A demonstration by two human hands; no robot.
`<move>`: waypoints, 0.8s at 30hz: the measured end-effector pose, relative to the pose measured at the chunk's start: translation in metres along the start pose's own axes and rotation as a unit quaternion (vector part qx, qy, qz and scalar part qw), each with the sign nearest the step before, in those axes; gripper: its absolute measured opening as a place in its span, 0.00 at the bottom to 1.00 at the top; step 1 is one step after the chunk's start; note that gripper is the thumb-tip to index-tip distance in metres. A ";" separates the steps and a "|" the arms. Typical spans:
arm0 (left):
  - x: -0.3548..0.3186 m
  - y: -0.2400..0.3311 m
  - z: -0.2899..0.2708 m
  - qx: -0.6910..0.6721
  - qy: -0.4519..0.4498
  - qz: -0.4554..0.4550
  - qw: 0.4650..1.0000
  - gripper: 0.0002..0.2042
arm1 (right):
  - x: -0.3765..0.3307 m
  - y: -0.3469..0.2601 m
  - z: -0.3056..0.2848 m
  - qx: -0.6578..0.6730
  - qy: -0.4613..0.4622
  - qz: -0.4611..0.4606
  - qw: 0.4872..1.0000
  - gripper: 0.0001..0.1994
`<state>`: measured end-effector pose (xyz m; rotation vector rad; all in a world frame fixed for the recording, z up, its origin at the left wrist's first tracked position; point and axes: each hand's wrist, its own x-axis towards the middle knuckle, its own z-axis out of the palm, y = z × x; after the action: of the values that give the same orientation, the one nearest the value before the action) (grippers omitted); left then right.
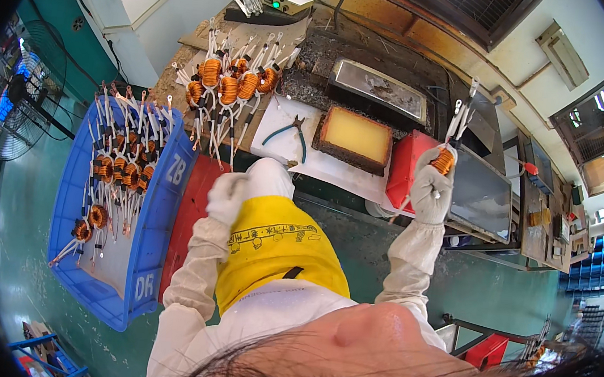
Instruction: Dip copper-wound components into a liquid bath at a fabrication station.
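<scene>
R hand point(430, 193), white-gloved, is up at right-centre of frame, fingers wrapped tight round a copper coil point(444, 161) w/ its white leads sticking up toward the upper right; coil sits over the edge of a grey tray point(483, 199), just right of the red box point(405, 171). L hand point(227, 196), also gloved, is at centre-left, near the bench edge below the coil pile point(228, 83); looks loosely curled, but can't tell if it holds anything, the yellow apron point(274, 251) and the glove hide the palm. More coils lie in the blue bin point(154, 247) at left of frame, lower than the bench. On the bench: pliers point(289, 133) on white paper, a yellow block point(356, 137) in a dark frame just right of them, a metal pan point(378, 88) behind that. Step in hand, by my read: one coil picked out and held w/ leads up over the tray area, prob. for dipping or trimming the lead ends. Next move would call for keeping the coil steady, leads clear of the red box, and bringing the L hand over for a fresh coil from the pile, or to help w/ the leads.
</scene>
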<state>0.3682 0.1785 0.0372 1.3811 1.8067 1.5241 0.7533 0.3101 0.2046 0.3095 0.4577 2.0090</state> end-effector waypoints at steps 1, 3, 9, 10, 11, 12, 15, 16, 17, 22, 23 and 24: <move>0.003 0.022 0.017 -0.052 -0.059 -0.017 0.997 0.07 | -0.001 0.009 -0.003 0.060 0.019 0.001 0.998 0.15; 0.016 0.064 0.046 -0.026 -0.150 0.115 0.982 0.08 | -0.001 0.001 -0.017 0.104 0.033 0.009 0.994 0.15; 0.015 0.120 0.137 -0.118 -0.316 0.059 0.939 0.14 | 0.007 0.022 -0.043 0.185 0.047 0.059 0.980 0.15; 0.019 0.130 0.143 -0.109 -0.343 0.018 0.933 0.17 | 0.009 0.025 -0.049 0.208 0.067 0.076 0.973 0.15; 0.020 0.136 0.151 -0.101 -0.369 -0.021 0.924 0.19 | 0.012 0.027 -0.054 0.209 0.070 0.081 0.972 0.15; 0.021 0.126 0.165 -0.100 -0.362 -0.022 0.927 0.19 | 0.014 0.031 -0.059 0.215 0.084 0.093 0.969 0.16; 0.021 0.099 0.206 -0.141 -0.368 -0.022 0.919 0.23 | 0.019 0.046 -0.069 0.220 0.106 0.111 0.963 0.16; 0.017 0.106 0.210 -0.259 -0.337 -0.058 0.903 0.21 | 0.020 0.049 -0.072 0.241 0.114 0.116 0.957 0.15; 0.015 0.110 0.210 -0.371 -0.295 -0.092 0.876 0.20 | 0.021 0.052 -0.076 0.263 0.126 0.125 0.948 0.14; 0.030 0.124 0.183 -0.196 -0.334 -0.219 0.896 0.18 | 0.032 0.050 -0.095 0.234 0.107 0.139 0.956 0.14; 0.031 0.107 0.186 -0.199 -0.316 -0.223 0.900 0.18 | 0.037 0.056 -0.096 0.219 0.107 0.139 0.960 0.15; 0.034 0.097 0.188 -0.283 -0.283 -0.181 0.899 0.17 | 0.046 0.058 -0.100 0.220 0.114 0.149 0.957 0.15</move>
<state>0.5437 0.2949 0.0731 0.9841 1.0639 1.1512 0.6458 0.3078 0.1419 0.4410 1.0649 2.2334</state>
